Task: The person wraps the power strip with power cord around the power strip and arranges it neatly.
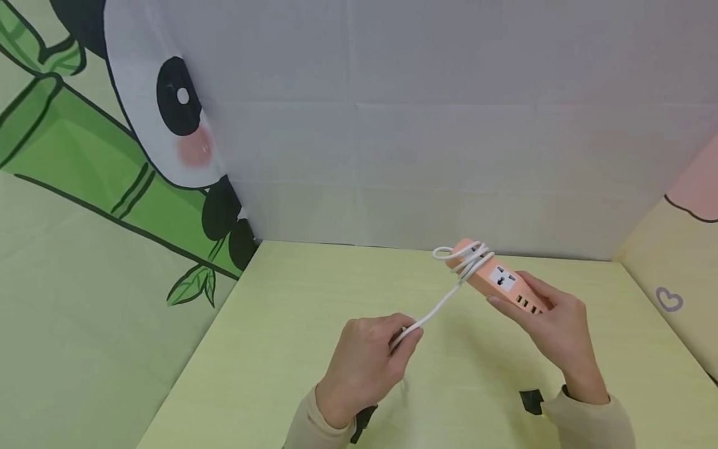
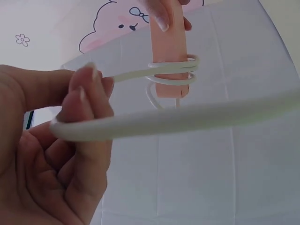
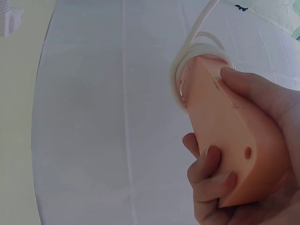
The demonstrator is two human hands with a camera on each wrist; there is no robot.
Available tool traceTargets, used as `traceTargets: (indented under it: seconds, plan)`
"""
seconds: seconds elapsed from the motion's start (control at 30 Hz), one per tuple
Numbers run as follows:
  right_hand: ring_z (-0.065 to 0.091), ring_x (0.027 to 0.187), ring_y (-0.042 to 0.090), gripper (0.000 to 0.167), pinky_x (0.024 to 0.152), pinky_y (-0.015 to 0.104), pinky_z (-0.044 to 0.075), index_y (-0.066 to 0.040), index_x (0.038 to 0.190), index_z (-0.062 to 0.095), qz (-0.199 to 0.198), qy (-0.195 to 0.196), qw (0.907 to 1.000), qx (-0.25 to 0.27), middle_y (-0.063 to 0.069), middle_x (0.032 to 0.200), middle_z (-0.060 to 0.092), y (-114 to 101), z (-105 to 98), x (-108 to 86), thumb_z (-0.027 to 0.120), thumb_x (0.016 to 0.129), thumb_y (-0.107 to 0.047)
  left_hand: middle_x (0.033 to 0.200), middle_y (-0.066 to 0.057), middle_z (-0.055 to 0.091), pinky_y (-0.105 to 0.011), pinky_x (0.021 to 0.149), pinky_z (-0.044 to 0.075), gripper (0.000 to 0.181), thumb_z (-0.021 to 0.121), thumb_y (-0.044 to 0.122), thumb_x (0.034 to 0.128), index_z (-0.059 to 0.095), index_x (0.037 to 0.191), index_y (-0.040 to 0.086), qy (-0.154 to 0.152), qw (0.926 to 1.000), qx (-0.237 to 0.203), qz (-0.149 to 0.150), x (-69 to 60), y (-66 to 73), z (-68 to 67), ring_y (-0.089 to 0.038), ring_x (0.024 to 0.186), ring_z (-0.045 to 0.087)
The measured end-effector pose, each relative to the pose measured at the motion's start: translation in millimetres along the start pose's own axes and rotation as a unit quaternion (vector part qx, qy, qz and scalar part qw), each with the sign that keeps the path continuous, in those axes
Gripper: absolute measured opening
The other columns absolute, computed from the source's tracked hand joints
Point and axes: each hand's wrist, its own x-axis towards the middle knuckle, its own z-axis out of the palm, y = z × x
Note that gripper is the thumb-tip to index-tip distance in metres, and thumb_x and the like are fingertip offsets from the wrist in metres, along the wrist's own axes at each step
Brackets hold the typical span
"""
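Observation:
An orange power strip [image 1: 490,279] with a socket face and several USB slots is held in the air by my right hand [image 1: 561,327], whose fingers and thumb grip its near end. White cable [image 1: 443,302] is wound in several turns round the strip's far end, with a small loop sticking out. From those turns the cable runs taut to my left hand [image 1: 370,358], which pinches it between thumb and fingers. In the left wrist view the cable [image 2: 178,119] bends round the fingertips and crosses the foreground. The right wrist view shows the strip's plain underside [image 3: 220,117].
A yellow-green tabletop [image 1: 291,280] lies under both hands, with black patches [image 1: 531,401] near its front. Behind it rises a pale wall sheet [image 1: 421,156]; printed panels stand at left and right. A white plug [image 3: 10,21] shows at the upper left of the right wrist view.

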Motion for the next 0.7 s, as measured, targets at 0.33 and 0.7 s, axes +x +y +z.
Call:
traceTargets:
  seconds: [0.33, 0.7]
  plan:
    - [0.051, 0.080, 0.010, 0.070, 0.059, 0.024, 0.045, -0.014, 0.143, 0.059, 0.006, -0.045, 0.9989, -0.005, 0.015, 0.125, 0.068, -0.7, 2.2, -1.4, 0.083, 0.084, -0.043, 0.065, 0.007, 0.058, -0.006, 0.053, 0.038, 0.007, 0.071, 0.015, 0.0961, 0.073, 0.093, 0.009, 0.076, 0.9955, -0.053, 0.017, 3.3, -0.6, 1.9, 0.005, 0.054, 0.046]
    - [0.051, 0.081, 0.009, 0.067, 0.060, 0.024, 0.045, -0.014, 0.141, 0.061, -0.001, -0.049, 0.9988, -0.004, 0.013, 0.123, 0.069, 1.1, 2.5, -1.6, 0.083, 0.084, -0.041, 0.068, 0.006, 0.057, -0.008, 0.055, 0.042, 0.008, 0.065, 0.015, 0.1001, 0.071, 0.101, 0.009, 0.066, 0.9908, -0.118, 0.006, 4.1, 2.0, 1.6, 0.007, 0.055, 0.045]
